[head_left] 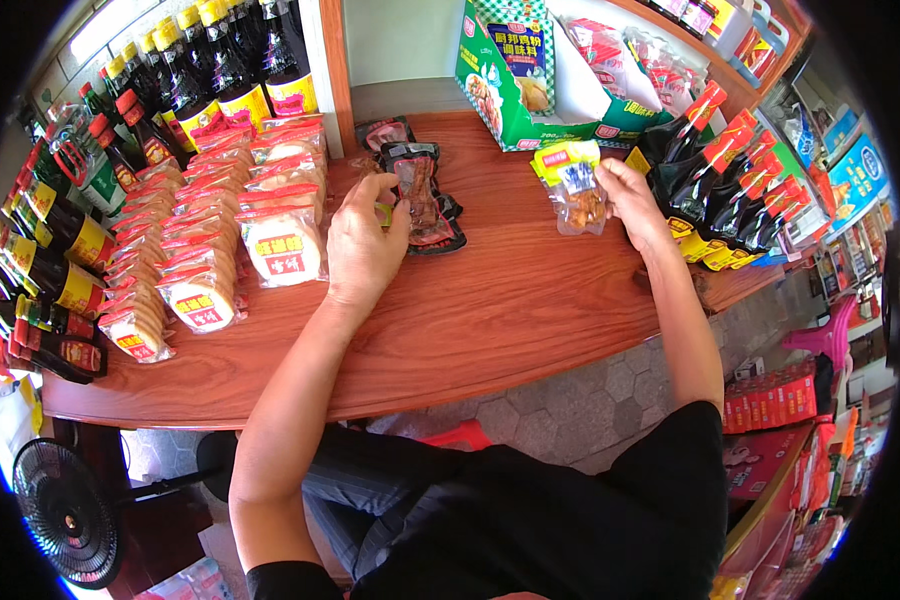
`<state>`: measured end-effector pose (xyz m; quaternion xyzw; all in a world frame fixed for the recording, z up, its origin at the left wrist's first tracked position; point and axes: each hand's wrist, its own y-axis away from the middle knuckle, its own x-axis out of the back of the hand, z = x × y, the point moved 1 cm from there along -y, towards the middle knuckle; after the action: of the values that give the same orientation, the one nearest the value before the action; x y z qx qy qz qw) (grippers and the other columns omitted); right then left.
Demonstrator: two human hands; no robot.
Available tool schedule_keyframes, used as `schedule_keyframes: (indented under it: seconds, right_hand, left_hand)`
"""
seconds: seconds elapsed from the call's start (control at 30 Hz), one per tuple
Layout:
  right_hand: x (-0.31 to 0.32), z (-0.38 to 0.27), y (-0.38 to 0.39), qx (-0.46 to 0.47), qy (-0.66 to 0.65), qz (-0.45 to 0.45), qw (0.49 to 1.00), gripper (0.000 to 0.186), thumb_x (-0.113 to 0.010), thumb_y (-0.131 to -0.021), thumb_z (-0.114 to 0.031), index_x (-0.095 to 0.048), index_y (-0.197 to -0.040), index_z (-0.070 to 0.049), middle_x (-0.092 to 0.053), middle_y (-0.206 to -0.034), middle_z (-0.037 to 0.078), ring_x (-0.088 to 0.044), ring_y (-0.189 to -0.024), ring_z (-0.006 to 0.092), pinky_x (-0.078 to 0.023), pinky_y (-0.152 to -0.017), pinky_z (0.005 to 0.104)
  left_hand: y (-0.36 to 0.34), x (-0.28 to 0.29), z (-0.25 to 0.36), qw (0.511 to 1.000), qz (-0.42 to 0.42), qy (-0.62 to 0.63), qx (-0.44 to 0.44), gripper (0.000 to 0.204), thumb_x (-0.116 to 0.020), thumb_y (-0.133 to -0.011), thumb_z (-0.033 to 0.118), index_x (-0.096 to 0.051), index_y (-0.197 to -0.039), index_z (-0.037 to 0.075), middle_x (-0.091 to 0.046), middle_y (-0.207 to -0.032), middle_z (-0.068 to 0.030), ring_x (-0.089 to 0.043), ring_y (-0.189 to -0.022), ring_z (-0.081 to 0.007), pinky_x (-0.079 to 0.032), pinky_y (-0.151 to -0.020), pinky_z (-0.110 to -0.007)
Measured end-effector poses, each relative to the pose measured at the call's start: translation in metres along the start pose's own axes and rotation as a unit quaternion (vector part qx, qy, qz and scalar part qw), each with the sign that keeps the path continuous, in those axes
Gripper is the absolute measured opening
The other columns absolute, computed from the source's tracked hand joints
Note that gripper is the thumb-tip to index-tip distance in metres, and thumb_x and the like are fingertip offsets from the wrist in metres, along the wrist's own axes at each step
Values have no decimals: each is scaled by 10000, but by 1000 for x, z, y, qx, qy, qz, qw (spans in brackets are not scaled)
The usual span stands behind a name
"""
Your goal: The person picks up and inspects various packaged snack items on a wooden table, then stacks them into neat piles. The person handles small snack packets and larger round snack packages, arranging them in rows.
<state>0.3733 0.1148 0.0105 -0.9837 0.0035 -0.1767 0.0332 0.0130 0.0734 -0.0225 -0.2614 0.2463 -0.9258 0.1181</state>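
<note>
My right hand [631, 205] holds up a small clear food packet [575, 190] with a yellow-green top and brown contents, above the wooden counter [510, 300]. My left hand [368, 240] has curled fingers around something small with a yellow-green edge, mostly hidden by the hand. Just beyond it lie dark vacuum-packed snack packets [420, 195], partly overlapping. Left of that hand, rows of round pastries in clear red-topped bags [282, 245] stand on the counter.
Dark sauce bottles [240, 80] crowd the back left. A green display box [525, 130] of packets sits at the back, with red-topped black pouches [695, 195] to the right. Below are a black fan [65, 510], a pink stool [820, 340] and a tiled floor [570, 400].
</note>
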Motion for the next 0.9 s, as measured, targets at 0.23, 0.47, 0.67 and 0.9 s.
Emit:
schedule_keyframes:
  seconds: [0.23,0.47,0.67,0.9]
  right_hand:
    - [0,50,-11,66,145,59,985,187,-595,-979,-176,-663,-974,-2,-655,-808,38,-575,-719,119,-463,-672,305]
    - [2,56,-11,153,245,93,953,165,-640,-935,-174,-669,-966,-15,-680,-798,117,-626,-697,216,-483,-653,350]
    - [-12,21,15,204,337,184,901,228,-622,-920,-103,-618,-1139,-41,-646,-1005,140,-639,-860,291,-506,-759,404]
    - [-63,-42,54,384,414,151,811,272,-630,-871,-61,-641,-1142,-73,-584,-1070,132,-612,-972,324,-530,-817,438]
  left_hand:
    - [12,-2,3,974,-80,-209,41,819,-861,-728,376,-443,-1360,65,-642,-691,-75,-661,-670,-262,-521,-630,-401]
    - [11,-1,-5,989,-117,-91,23,792,-836,-739,178,-417,-1400,60,-644,-702,-87,-654,-655,-245,-512,-628,-372]
    - [8,-4,-5,989,-148,-6,25,702,-717,-772,51,-405,-1400,70,-629,-718,-96,-644,-687,-275,-536,-689,-381]
    - [5,-5,-11,995,-85,42,10,607,-654,-816,6,-446,-1385,46,-599,-728,-71,-584,-652,-145,-500,-640,-289]
